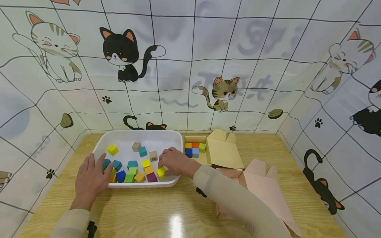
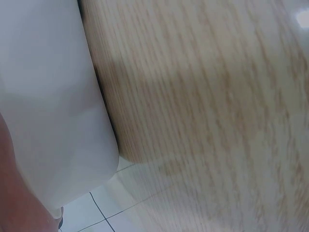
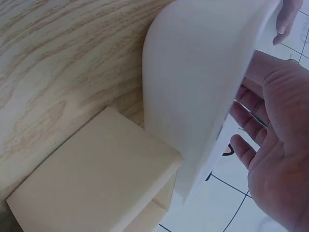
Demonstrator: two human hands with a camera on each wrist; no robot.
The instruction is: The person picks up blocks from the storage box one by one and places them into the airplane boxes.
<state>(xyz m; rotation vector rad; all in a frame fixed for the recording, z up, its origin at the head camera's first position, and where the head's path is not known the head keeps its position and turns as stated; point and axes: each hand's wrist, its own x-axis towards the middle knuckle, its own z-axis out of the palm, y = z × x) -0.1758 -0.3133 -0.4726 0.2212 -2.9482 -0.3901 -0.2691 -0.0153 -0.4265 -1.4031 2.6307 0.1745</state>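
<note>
A white tray (image 1: 140, 185) holds several small coloured wooden cubes, mostly gathered along its near side. In the head view my right hand (image 1: 173, 161) reaches over the tray's right end. Its thumb and fingers pinch a yellow cube (image 1: 161, 172), beside a purple cube (image 1: 152, 177). In the right wrist view the tray wall partly hides the curled fingers of this hand (image 3: 282, 140). My left hand (image 1: 91, 177) lies over the tray's near left corner, fingers extended. A teal cube (image 1: 106, 163) shows between its index finger and thumb.
Right of the tray stands an open yellow cardboard box (image 1: 224, 153) with several cubes inside. Nearer, an open pink box (image 1: 265, 188) is partly covered by my right sleeve. Cat-printed cloth (image 1: 178, 72) encloses the back and sides of the wooden table (image 1: 143, 211).
</note>
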